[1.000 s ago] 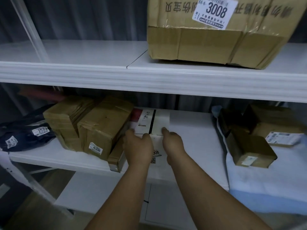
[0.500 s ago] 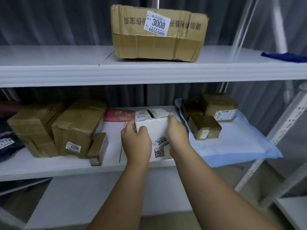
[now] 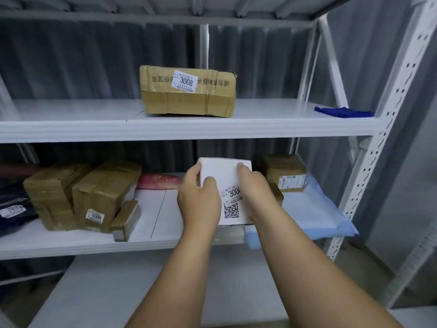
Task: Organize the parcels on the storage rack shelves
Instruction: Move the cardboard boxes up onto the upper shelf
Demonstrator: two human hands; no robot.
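A small white parcel [image 3: 225,178] with a QR code and a label starting "300" is held up in front of the middle shelf [image 3: 94,242]. My left hand [image 3: 198,200] grips its left side and my right hand [image 3: 254,190] grips its right side, hiding part of the label. On the upper shelf [image 3: 71,129] sits a brown cardboard box [image 3: 189,100] labelled 3008.
Brown parcels [image 3: 104,195], one labelled 4006, stand at the middle shelf's left beside dark bags [image 3: 14,211]. A red packet [image 3: 158,181] lies behind. Small brown boxes [image 3: 283,172] sit on a pale blue mailer [image 3: 312,216] at right. A blue cloth [image 3: 343,112] lies upper right; white rack upright [image 3: 378,138].
Both hands lifted the white parcel off the middle shelf and tipped it upright toward me. The view rose and pulled back, revealing the upper shelf and right upright.
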